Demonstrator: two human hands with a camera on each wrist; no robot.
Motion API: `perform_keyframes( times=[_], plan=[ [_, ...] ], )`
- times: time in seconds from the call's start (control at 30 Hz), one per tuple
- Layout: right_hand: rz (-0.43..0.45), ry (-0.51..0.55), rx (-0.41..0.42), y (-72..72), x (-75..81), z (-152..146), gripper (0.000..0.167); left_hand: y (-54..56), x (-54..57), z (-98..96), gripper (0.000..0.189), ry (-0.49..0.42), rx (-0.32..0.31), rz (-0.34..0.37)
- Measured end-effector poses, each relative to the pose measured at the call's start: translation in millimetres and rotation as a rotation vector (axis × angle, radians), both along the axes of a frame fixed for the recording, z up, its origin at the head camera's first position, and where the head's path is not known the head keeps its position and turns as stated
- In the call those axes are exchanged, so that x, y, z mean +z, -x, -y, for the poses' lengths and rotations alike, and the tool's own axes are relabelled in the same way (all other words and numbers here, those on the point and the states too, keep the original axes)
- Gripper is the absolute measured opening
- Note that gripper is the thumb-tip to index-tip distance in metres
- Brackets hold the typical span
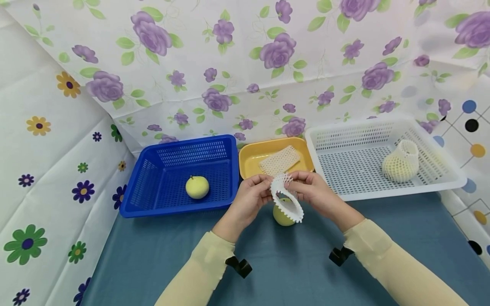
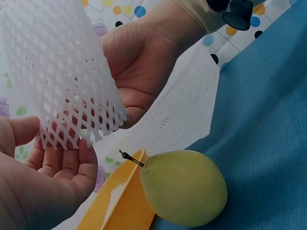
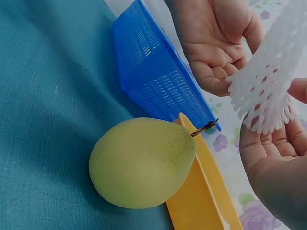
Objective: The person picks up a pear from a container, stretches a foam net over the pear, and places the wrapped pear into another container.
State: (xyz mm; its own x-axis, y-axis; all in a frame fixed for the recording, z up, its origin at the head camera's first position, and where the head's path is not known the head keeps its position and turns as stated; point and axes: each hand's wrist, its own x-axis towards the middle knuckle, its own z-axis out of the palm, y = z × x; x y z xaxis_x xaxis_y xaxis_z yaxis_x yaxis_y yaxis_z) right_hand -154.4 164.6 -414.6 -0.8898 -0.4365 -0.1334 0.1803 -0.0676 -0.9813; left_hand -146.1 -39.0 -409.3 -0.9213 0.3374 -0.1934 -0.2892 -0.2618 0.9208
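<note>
Both hands hold a white foam fruit net (image 1: pixel 280 182) between them, its mouth stretched into a loop. My left hand (image 1: pixel 248 196) pinches one side of the rim between thumb and fingers. On the opposite side, my right hand (image 1: pixel 317 194) grips the rim in the same way. Below the net a yellow-green pear (image 1: pixel 282 218) stands on the table, partly hidden by it in the head view. The left wrist view shows the net's mesh (image 2: pixel 62 72) spread wide, and the pear (image 2: pixel 187 189) uncovered with its stem up.
At the left, a blue basket (image 1: pixel 178 208) holds one pear (image 1: pixel 197 187). A yellow tray (image 1: pixel 249 163) behind the hands contains a flat foam net (image 1: pixel 281 160). To the right, a white basket (image 1: pixel 398 193) holds a net-wrapped pear (image 1: pixel 400 163). Flowered sheeting (image 1: pixel 245 63) hangs behind.
</note>
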Motion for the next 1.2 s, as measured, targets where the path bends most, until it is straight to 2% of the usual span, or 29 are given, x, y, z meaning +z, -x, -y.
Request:
perform_keyframes(
  times=[0.17,0.33,0.47,0.57,0.77,0.9,1.2],
  plan=[
    [-0.001,-0.005,0.000,-1.7,-2.0,-1.5,0.032,-0.6,0.4,2.1,0.011,-0.044,-0.037,-0.010],
    [0.002,0.013,-0.080,-2.9,-4.6,-3.4,0.025,-1.6,-0.6,5.1,0.012,-0.099,-0.104,-0.008],
    [-0.004,0.003,-0.127,-3.3,-8.6,-4.3,0.033,-1.9,-1.1,6.5,0.018,-0.130,-0.122,0.009],
    [0.016,-0.012,-0.147,-4.3,-12.4,-4.5,0.036,-1.8,-2.2,6.2,0.021,-0.117,-0.102,0.026],
    [0.063,-0.006,-0.154,-9.2,-15.9,-6.3,0.034,0.5,-8.4,3.8,0.028,-0.036,-0.014,0.087],
    [0.081,-0.019,-0.168,-13.6,-19.3,-8.1,0.038,1.5,-14.5,1.3,0.031,-0.026,0.020,0.126],
    [0.142,-0.095,-0.273,-24.5,-36.4,-5.2,0.037,1.9,-28.9,-6.6,0.023,-0.011,0.088,0.205]
  ],
)
